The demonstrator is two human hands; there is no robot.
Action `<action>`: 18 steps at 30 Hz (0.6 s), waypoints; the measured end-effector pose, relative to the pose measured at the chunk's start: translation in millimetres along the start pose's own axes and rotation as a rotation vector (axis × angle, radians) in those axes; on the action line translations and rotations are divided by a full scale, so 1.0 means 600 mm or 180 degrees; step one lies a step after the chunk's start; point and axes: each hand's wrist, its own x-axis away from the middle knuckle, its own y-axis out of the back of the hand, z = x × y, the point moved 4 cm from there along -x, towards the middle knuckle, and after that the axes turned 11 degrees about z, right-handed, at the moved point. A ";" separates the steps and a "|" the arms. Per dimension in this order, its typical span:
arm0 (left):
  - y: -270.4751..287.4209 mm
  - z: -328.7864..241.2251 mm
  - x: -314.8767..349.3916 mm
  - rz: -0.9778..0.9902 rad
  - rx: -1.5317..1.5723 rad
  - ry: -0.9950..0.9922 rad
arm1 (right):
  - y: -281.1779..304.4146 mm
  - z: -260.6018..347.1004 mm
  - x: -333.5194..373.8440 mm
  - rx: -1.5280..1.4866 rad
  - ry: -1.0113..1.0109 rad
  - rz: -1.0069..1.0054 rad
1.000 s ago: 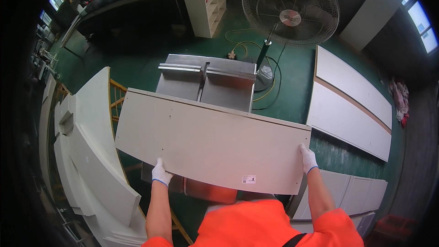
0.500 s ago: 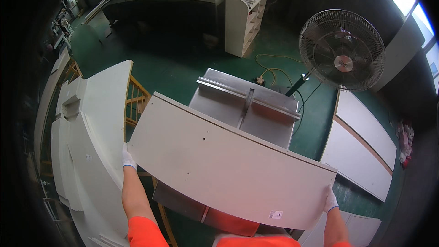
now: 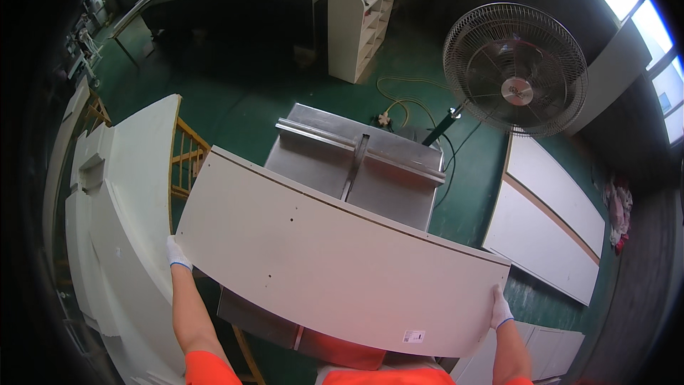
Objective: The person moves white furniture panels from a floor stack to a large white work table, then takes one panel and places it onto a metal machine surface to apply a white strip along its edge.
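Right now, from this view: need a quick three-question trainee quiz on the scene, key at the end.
1. True or false: the white-gloved left hand and the white-gloved right hand hold opposite ends of the long off-white rectangular panel.
2. Which of these shows in the upper right of the picture? A) blue ladder; B) round wire-caged metal fan; C) red barrel.
3. Fill in: the small white rectangular label on the panel is nearer the ___ hand.

Key: 1 true; 2 B; 3 right.
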 end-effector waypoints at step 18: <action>-0.325 0.251 0.210 -0.0917 0.0339 -0.0523 | 0.321 0.334 -0.163 0.0583 0.0030 0.0154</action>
